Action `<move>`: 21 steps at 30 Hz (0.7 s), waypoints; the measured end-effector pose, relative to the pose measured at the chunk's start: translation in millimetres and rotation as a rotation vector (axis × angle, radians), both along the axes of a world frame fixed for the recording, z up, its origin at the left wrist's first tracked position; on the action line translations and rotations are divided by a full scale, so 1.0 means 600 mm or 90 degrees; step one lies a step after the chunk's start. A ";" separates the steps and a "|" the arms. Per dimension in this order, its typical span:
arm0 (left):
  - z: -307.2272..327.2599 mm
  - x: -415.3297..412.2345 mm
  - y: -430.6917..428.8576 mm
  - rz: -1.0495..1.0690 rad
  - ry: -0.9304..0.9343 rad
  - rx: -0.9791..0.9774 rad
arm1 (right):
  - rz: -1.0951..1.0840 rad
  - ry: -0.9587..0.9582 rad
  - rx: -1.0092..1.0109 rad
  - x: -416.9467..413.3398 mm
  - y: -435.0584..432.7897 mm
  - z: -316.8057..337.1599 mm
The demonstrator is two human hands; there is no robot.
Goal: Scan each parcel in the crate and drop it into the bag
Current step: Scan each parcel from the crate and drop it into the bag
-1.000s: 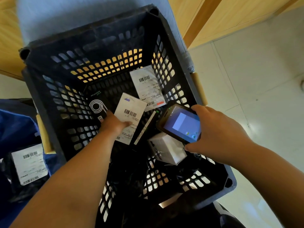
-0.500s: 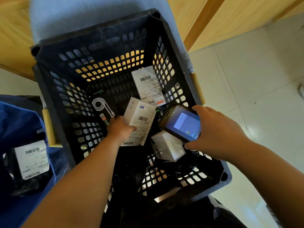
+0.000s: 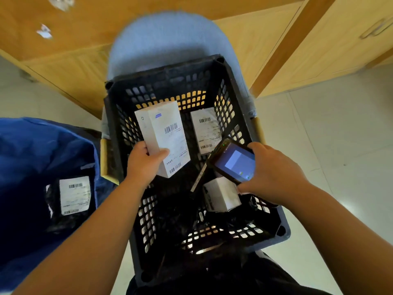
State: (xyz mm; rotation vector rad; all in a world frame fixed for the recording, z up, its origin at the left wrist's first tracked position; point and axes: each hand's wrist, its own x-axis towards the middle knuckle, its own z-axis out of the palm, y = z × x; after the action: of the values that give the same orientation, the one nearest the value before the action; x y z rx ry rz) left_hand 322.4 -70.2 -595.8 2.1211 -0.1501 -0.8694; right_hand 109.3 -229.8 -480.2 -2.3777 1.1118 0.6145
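Note:
A black slotted crate point(image 3: 231, 86) stands in front of me. My left hand point(image 3: 144, 162) grips a white box parcel point(image 3: 163, 135) with a barcode label, lifted above the crate's left half. My right hand point(image 3: 274, 173) holds a handheld scanner point(image 3: 234, 161), screen lit, over the crate's right side. Inside the crate lie a labelled parcel point(image 3: 205, 129) against the far right wall and a small white box point(image 3: 221, 193) under the scanner. A blue bag point(image 3: 32, 150) sits open on the left with a black labelled parcel point(image 3: 72, 196) in it.
The crate rests on a blue-grey chair point(image 3: 168, 39). Wooden cabinets point(image 3: 319, 45) run along the back and white floor tiles point(image 3: 340, 135) stretch to the right. Dark wrapped items fill the crate's near bottom point(image 3: 180, 220).
My left hand has lifted the white box parcel up out of the crate's bottom and turned its label upward. The scanner hand stays about where it was. The view has tilted up.

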 end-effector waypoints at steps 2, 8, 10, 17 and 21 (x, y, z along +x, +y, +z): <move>0.019 -0.001 0.007 0.007 -0.025 -0.018 | 0.003 -0.014 0.004 0.004 0.000 0.012; 0.048 -0.002 0.018 0.016 -0.061 -0.045 | 0.014 -0.045 0.029 0.015 0.008 0.035; 0.052 -0.003 0.023 0.017 -0.063 -0.053 | 0.016 -0.052 0.036 0.016 0.011 0.039; 0.079 -0.005 0.046 0.051 -0.027 -0.058 | 0.025 -0.092 0.059 0.027 0.025 0.041; 0.110 0.003 0.080 0.154 0.031 -0.111 | 0.039 -0.125 0.107 0.057 0.042 0.047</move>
State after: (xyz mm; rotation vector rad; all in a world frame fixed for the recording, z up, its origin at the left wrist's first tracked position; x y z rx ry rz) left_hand 324.0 -22.0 -529.7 1.9067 0.0549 -0.7361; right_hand 143.2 -204.8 -451.8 -2.2772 0.8704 0.4632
